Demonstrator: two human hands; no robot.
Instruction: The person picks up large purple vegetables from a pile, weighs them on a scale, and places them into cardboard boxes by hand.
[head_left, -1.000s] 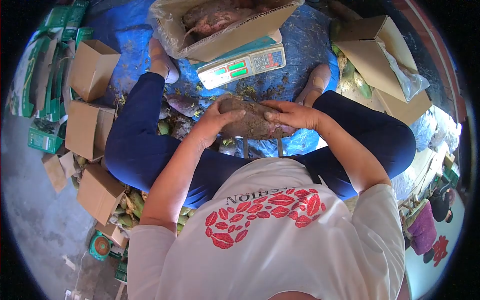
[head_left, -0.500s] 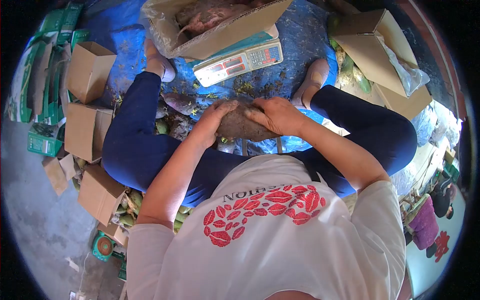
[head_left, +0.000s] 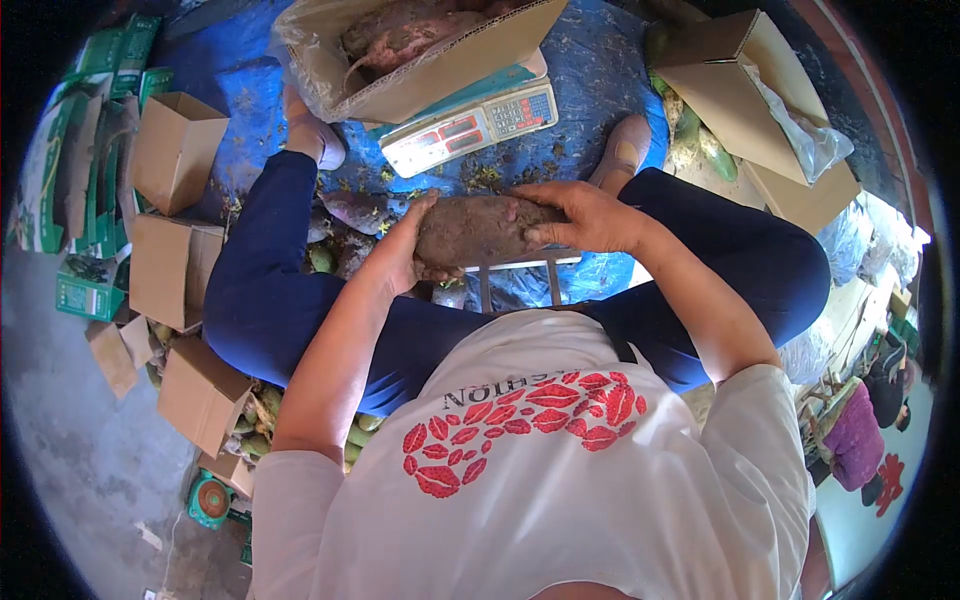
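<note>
Between my two hands is a large brown tuber (head_left: 475,231), caked in soil and lying roughly sideways above my lap. My left hand (head_left: 405,245) grips its left end, fingers reaching under it. Thumb and fingers of my right hand (head_left: 580,217) close on the right end; a small pinkish spot shows near them. Just beyond stands a digital scale (head_left: 470,130), its keypad and displays facing me. On the scale rests an open cardboard box (head_left: 455,62) lined with clear plastic, holding reddish tubers (head_left: 415,45).
More tubers (head_left: 355,210) lie on the blue tarp (head_left: 590,75) by my left leg. Open cardboard boxes (head_left: 178,150) line the left side, near green cartons (head_left: 90,295). Another lined box (head_left: 740,90) sits at right beside greenish produce (head_left: 715,152). Wooden slats are partly visible below my hands.
The tuber has been turned, so more of its upper face shows. My left hand has shifted to its left end, and my right hand has moved slightly right.
</note>
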